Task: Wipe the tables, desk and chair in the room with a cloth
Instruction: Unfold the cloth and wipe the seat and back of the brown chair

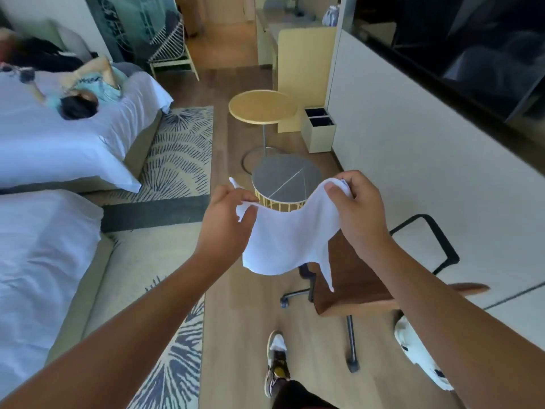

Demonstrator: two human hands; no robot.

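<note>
A white cloth (287, 231) is held up in the air between both hands, above the wooden floor (236, 305), touching no furniture. Its upper left edge is pinched between the thumb and curled fingers of the left hand (227, 219). Its upper right corner is gripped by the right hand (358, 208), with the fingers curled round the bunched fabric and the thumb pressed onto it. Between the two grips the cloth sags, and below them it hangs loose, with one pointed corner trailing lowest on the right.

Just behind the cloth a grey round table (287, 175) on a yellow wire base is seen, its near edge partly hidden by the fabric. Farther back a yellow round table (262, 107) on a thin metal stem is placed. Under the right forearm an office chair (354, 278) with a brown seat, a black armrest and castors is set, beside a long white desk (413, 149) running along the right wall. A pale two-compartment bin (318, 129) is stood on the floor at the desk's far end.

On the left two beds with white sheets are found, the near bed (38, 261) and the far bed (73, 137), on which a person (88, 87) is lying. A patterned rug (182, 149) is spread beside the beds. A wire-backed chair (172, 45) is seen at the back of the room. At the bottom edge the wearer's shoe (275, 361) is planted on the floor.
</note>
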